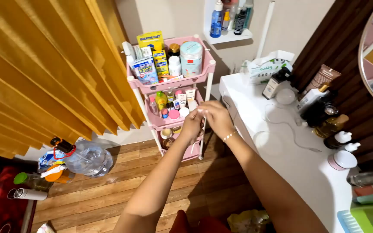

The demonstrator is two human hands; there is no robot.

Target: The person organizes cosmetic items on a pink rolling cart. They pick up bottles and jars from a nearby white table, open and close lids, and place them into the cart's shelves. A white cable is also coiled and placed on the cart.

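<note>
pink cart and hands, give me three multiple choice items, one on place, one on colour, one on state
1. Where does the cart stand?
A. between curtain and white counter
B. on the counter
C. behind the mirror

2. What colour is the curtain?
A. blue
B. golden yellow
C. grey

3. How are the hands?
A. far apart
B. flat on the floor
C. together by the cart's middle tier

Answers: 1 A, it stands on the wood floor left of the counter. 2 B, its pleats are golden yellow. 3 C, left hand and right hand meet there, fingers pinching something small and white.
</note>
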